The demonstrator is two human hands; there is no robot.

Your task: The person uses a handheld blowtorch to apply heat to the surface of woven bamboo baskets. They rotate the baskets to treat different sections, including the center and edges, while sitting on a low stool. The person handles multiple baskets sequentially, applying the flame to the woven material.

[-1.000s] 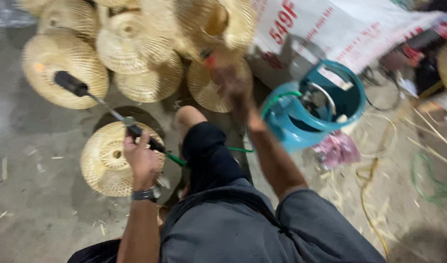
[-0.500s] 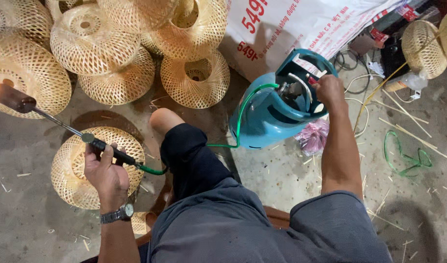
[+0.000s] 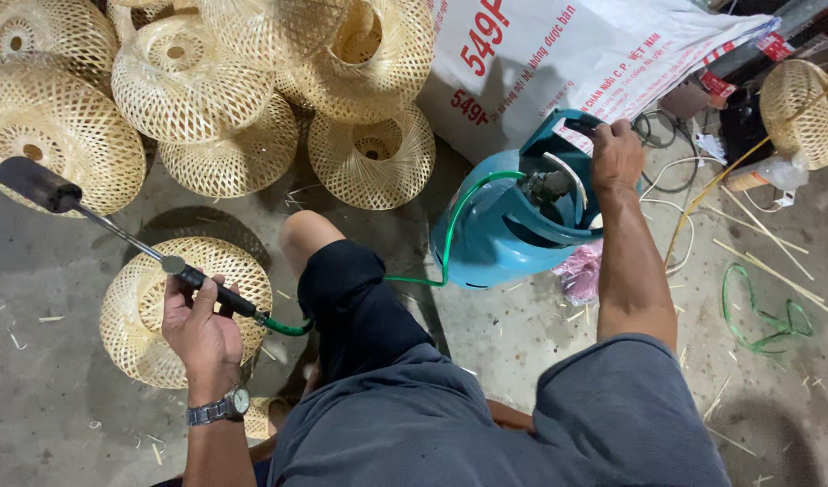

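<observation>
My left hand grips the black handle of a gas torch, whose dark nozzle points up and left. A green hose runs from the handle to a teal gas cylinder on the floor. My right hand rests on the cylinder's top collar, by the valve. Under the torch a woven bamboo lampshade lies on the concrete. I sit with my bare knee between shade and cylinder.
Several woven bamboo shades are heaped at the top left. A white printed sack lies behind the cylinder. Another shade, cables, bamboo strips and a loose green cord lie at the right. A pink bag sits beside the cylinder.
My right hand left the shade pile and came to the cylinder's top, where it now rests. The left hand keeps holding the torch. The view has shifted a little.
</observation>
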